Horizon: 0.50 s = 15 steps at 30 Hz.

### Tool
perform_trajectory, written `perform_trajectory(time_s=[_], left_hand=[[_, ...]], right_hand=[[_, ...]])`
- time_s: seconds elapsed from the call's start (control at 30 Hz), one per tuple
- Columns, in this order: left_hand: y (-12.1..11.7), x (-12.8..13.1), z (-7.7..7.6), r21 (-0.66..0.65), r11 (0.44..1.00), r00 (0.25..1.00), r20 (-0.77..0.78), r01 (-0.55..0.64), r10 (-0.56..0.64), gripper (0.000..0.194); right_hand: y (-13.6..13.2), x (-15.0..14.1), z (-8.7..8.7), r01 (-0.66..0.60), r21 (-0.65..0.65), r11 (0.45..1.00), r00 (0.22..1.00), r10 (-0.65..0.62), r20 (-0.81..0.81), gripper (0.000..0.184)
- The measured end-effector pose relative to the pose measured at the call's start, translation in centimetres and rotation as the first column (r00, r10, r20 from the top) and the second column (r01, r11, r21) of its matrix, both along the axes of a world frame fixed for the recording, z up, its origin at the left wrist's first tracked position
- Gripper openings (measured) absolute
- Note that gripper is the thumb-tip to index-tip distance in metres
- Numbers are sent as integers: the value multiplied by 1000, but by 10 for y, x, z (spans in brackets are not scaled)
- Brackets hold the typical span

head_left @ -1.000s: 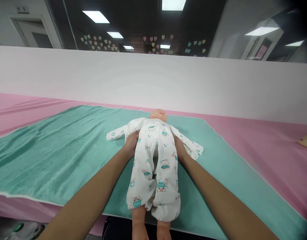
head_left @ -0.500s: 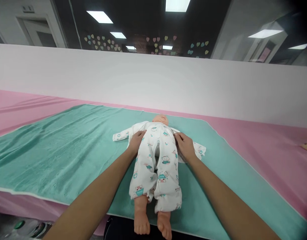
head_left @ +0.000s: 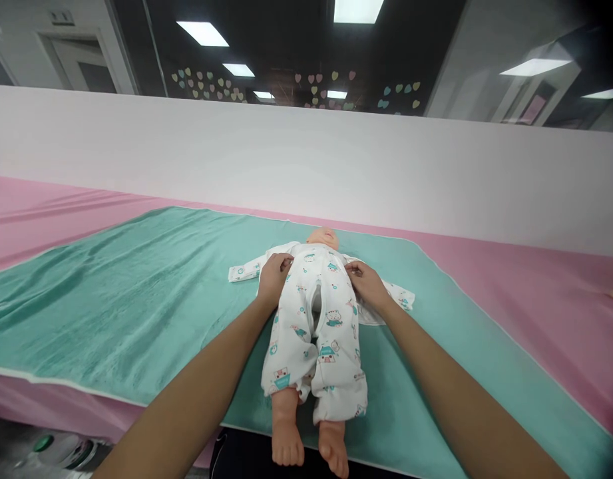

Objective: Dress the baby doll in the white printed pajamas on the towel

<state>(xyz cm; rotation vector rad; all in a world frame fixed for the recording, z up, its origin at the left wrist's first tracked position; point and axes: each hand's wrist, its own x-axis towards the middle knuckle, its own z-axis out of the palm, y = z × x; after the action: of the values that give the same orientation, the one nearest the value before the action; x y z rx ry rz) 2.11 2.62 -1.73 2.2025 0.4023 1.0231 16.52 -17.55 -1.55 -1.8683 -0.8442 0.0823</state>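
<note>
So, the hands just shifted. A second ago both were tucked in low along the sides; now they sit up on top at the waist. Left hand is left of frame centre, right hand just right of it. Fingers on both look curled in narrow, pinching the edges of the white cotton pants with teal cartoon print. Can't see the undersides of the fingertips, though. I read it as working the pants' top edge from above rather than from underneath.

The pants are on a peach plastic baby doll, lying face-up mid-frame, feet toward the bottom edge, on a teal plush blanket. White long-sleeved shirt is spread out either side, right hand over part of it.
</note>
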Motion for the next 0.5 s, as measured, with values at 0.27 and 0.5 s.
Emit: perform_trajectory(time_s=[0.27, 0.5], left_hand=[[1, -1, -6, 134, 982, 955, -248, -133, 164, 14], [-4, -22, -7, 289, 952, 935, -355, 100, 10, 12]], right_hand=[[10, -3, -11, 279, 2, 960, 919, -267, 291, 24], [-28, -24, -10, 81, -354, 932, 861, 114, 496, 13]])
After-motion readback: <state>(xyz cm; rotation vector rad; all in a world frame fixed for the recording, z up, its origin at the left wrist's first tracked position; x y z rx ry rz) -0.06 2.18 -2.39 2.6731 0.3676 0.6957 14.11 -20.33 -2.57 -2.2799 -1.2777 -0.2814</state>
